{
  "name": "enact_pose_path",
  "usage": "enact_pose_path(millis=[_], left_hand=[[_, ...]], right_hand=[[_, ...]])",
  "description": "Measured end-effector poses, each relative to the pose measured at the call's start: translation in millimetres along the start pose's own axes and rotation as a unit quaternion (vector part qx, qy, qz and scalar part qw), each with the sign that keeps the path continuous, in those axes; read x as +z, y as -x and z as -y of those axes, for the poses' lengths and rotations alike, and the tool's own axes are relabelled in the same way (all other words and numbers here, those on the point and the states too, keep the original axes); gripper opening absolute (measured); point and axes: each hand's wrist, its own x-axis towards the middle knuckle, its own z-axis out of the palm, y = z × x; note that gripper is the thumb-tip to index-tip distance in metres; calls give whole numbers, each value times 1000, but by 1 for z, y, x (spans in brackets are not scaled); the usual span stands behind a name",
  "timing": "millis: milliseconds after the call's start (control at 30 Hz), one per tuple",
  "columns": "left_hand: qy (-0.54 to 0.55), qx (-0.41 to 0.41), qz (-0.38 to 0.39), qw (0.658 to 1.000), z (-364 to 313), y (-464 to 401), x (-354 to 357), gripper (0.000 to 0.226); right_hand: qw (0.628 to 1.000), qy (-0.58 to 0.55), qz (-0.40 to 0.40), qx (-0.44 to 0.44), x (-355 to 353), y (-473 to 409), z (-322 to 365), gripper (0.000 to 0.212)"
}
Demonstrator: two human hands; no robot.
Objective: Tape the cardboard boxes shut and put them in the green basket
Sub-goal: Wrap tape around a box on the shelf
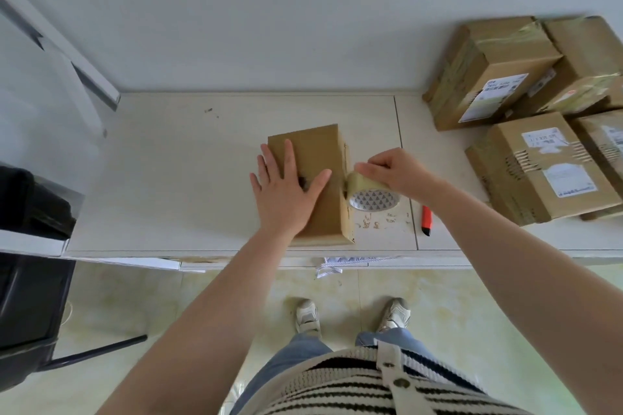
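my left hand (289, 186) lies flat, fingers spread, on the cardboard box (315, 178) at the counter's (168, 178) front edge; my right hand (392, 169) grips the tape roll (371, 195) touching the box's right side. the box's long axis runs away from me, the tape crossing it.

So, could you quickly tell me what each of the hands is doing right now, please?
Left hand: open, pressing flat on the cardboard box.
Right hand: gripping the tape roll at the box's right side.
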Motion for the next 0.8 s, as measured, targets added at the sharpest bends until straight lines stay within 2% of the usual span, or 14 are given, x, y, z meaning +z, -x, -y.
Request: enact_pose_path(millis=[167, 267, 333, 433, 500, 633, 667, 800], left_hand=[[66, -77, 136, 986, 8, -15, -32, 126], [136, -106, 172, 970, 3, -15, -39, 139], [174, -119, 178, 961, 5, -15, -40, 141], [202, -117, 165, 958, 11, -14, -40, 128], [218, -111, 154, 957, 13, -14, -40, 124], [247, -109, 129, 954, 6, -15, -40, 124], [286, -111, 130, 943, 5, -16, -40, 122], [471, -107, 171, 859, -5, -8, -31, 111]], right_hand=[[998, -4, -12, -68, 7, -2, 38, 44], [998, 17, -22, -65, 12, -4, 49, 45], [998, 10, -17, -57, 12, -1, 52, 44], [998, 9, -2, -67, 2, 2, 57, 39], [994, 72, 3, -80, -11, 2, 63, 38], [976, 209, -27, -45, -22, 6, 76, 41], [972, 227, -38, -40, -21, 8, 78, 41], [951, 297, -82, -38, -24, 10, 87, 42]])
